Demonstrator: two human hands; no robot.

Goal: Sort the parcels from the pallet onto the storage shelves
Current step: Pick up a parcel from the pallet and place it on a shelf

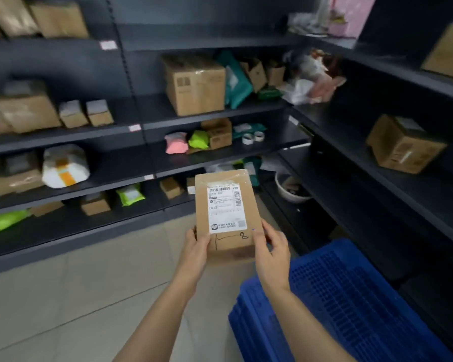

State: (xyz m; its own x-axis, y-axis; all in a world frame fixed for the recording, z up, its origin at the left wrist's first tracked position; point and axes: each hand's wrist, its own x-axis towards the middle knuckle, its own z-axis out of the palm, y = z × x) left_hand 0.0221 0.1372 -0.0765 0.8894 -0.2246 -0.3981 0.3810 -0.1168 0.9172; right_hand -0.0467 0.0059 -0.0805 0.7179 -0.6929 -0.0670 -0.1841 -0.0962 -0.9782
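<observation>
Dark shelves [147,126] carry boxes and bags. The left hand [198,248] and right hand [271,246] each grip the parcel's [226,212] lower edges, above the blue pallet's [338,296] near corner.

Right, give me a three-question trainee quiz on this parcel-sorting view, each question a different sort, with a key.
1. True or false: the flat brown cardboard parcel with the white shipping label is held by both the left hand and the right hand.
2. Multiple choice: what lies under the right forearm? A) a wooden crate B) the blue plastic grid pallet C) a metal trolley
3. Fill in: on the dark metal shelves, the pink padded bag lies right beside a bright ___ bag.

Key: 1 true; 2 B; 3 green
</observation>
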